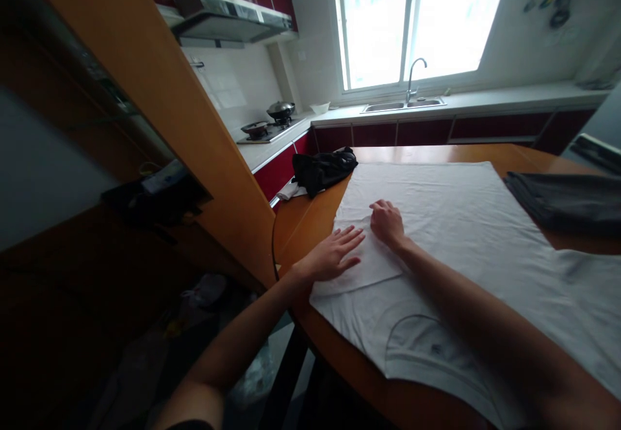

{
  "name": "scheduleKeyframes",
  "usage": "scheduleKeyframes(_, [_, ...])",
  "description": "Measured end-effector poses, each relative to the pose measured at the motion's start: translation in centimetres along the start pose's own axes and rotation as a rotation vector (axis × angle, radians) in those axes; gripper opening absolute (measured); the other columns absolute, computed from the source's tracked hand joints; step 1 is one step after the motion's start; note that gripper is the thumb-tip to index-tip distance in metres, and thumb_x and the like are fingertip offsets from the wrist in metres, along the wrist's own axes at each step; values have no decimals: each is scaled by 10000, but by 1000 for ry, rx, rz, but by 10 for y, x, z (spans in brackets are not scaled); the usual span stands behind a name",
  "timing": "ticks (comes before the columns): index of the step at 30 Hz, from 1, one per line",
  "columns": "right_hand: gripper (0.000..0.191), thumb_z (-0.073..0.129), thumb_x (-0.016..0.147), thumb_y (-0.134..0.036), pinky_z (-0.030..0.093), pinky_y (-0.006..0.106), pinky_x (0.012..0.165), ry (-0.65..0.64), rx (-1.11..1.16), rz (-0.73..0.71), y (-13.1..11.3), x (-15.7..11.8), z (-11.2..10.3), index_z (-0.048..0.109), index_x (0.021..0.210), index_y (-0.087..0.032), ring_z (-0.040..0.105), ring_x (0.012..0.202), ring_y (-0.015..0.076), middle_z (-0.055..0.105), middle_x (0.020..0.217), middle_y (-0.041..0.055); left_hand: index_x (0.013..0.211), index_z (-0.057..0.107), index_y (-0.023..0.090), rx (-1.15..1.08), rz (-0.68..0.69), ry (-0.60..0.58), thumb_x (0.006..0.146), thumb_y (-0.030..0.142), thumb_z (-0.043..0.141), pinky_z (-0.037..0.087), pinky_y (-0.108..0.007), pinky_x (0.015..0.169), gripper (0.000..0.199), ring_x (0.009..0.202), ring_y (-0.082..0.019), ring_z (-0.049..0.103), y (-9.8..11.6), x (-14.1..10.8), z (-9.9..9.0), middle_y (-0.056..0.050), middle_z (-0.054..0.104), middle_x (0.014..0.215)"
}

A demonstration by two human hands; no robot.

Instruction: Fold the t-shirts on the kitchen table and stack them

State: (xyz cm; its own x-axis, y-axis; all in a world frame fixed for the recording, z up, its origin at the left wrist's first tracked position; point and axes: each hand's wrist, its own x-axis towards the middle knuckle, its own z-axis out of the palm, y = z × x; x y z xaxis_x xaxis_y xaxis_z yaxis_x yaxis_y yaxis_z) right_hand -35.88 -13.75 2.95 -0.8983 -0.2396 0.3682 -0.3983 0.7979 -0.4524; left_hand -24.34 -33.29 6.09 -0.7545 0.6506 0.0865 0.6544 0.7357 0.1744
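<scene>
A white T-shirt (451,223) lies spread over the wooden table, its neckline towards me. Its left sleeve (373,268) is folded inward over the body of the shirt. Flat on that folded sleeve rests my left hand (334,253), fingers spread. Just right of it and a little farther off, my right hand (387,222) is curled with its fingers closed at the sleeve's fold; its fingertips are partly hidden. My right forearm crosses above the shirt and covers part of it.
A black bunched cloth (324,169) lies on the wooden table (295,223) at the far left. Dark folded fabric (570,202) is at the right. Behind are a counter with a sink (405,105) and a stove with pans (280,110). A wooden partition (194,126) stands at the left.
</scene>
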Motion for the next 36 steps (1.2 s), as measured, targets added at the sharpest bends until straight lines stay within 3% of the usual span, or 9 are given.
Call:
scheduleKeyframes(4, [496,342,1010,-273,274,427,1169,-156,-66,-230,-11,-6,6,478,1466,-131,347,1454,248,454,1552,131,1606,238,231,-17,64,-100,1030,574,367,103,-519,1245,682,1545,-301,108,10,-19,12,-90,202,1663])
scheduleKeyframes(8, [586,308,1040,-416,181,520,1204,-314,-111,-237,-11,-7,14,390,1522,-92,214,1522,282,306,1628,158,1592,291,233,-93,52,-73,1044,578,277,110,-463,1256,648,1549,-268,102,14,-28,6,-65,215,1665])
scheduleKeyframes(12, [594,285,1048,-434,163,517,1208,-325,-114,-236,-7,-6,16,388,1525,-95,208,1525,284,283,1633,171,1610,225,249,-133,-70,25,1064,520,241,145,-446,1255,610,1549,-235,129,19,-51,-7,-48,229,1665])
scheduleKeyframes(17, [601,285,1048,-452,153,520,1206,-320,-123,-238,-6,-5,18,374,1535,-111,194,1528,280,261,1642,170,1622,138,259,-77,-167,-97,1018,559,417,140,-549,1236,730,1548,-302,105,27,-86,1,-88,179,1675])
scheduleKeyframes(20, [599,287,1048,-446,150,508,1209,-325,-124,-237,-6,-4,19,364,1540,-112,197,1528,273,265,1641,172,1613,199,242,-115,-232,3,1017,499,468,237,-509,1224,702,1525,-293,216,35,-101,1,-119,273,1647])
scheduleKeyframes(23, [586,296,1048,-436,144,501,1212,-324,-120,-235,-6,-4,19,374,1534,-117,203,1526,267,271,1639,173,1497,452,240,-158,-296,174,999,419,545,406,-409,1139,538,1352,-261,489,45,-114,-6,-122,528,1454])
scheduleKeyframes(25, [579,301,1048,-428,142,501,1213,-321,-115,-233,-6,-4,19,383,1528,-116,208,1525,266,276,1638,173,1328,606,235,-187,-327,211,993,342,564,500,-338,1010,354,1143,-222,616,51,-122,-9,-92,635,1240])
scheduleKeyframes(29, [579,302,1047,-429,147,499,1213,-318,-111,-231,-6,-4,19,391,1522,-108,212,1524,266,284,1635,174,1031,696,222,-187,-326,236,1003,242,517,517,-261,818,182,886,-164,632,56,-131,-4,-45,639,973])
scheduleKeyframes(36, [577,311,1042,-432,149,487,1212,-316,-106,-222,-7,-4,17,394,1522,-122,226,1519,262,293,1632,170,916,671,211,-131,-308,260,982,181,508,486,-244,768,179,828,-153,614,58,-129,0,-30,617,901])
